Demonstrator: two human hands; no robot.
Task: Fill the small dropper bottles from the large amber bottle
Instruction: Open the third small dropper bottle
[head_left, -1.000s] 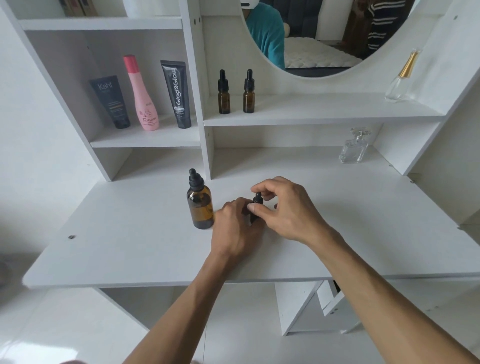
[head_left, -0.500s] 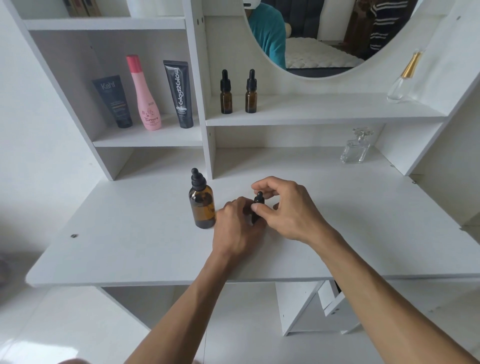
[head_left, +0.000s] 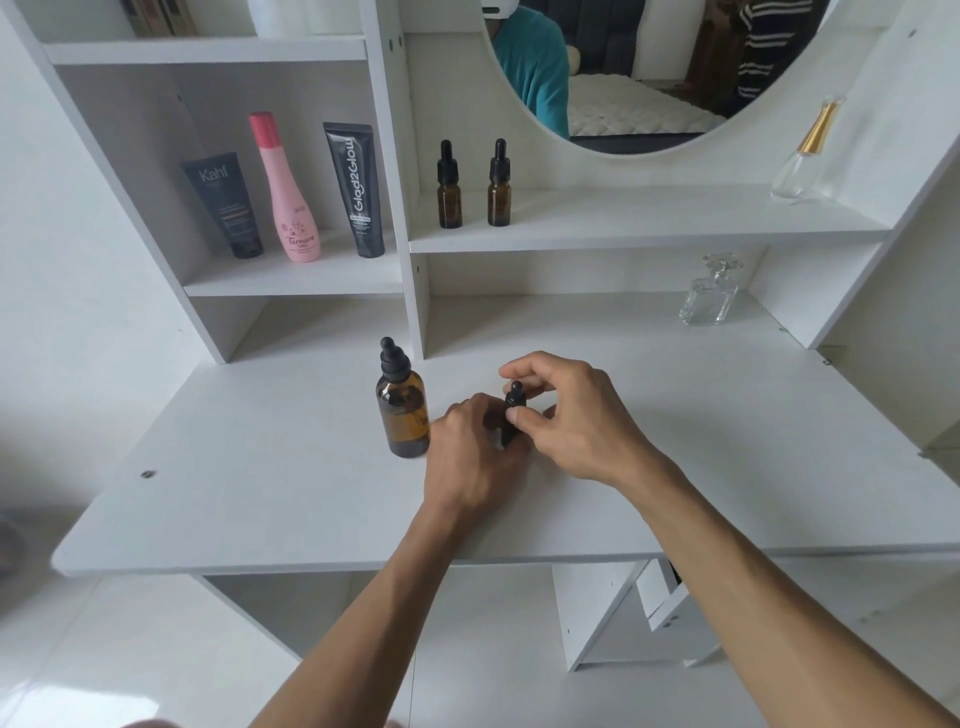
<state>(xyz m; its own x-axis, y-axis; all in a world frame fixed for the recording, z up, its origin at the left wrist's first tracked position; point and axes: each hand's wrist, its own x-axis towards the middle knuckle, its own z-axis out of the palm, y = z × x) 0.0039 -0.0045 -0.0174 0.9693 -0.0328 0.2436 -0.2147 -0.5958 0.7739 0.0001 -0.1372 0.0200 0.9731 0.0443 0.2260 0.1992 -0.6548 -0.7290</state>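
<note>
Small dropper bottle (head_left: 513, 413): upright on the tabletop (head_left: 260, 467), long axis vertical, black cap up.
Left hand (head_left: 475, 457): curled round its body, hiding most of it.
Right hand (head_left: 571, 415): thumb and fingers pinching the cap.
Large amber bottle (head_left: 402, 410): upright, capped, just left of the left hand.
Shelf (head_left: 623, 228): two more small dropper bottles (head_left: 474, 184), upright, well behind.
</note>
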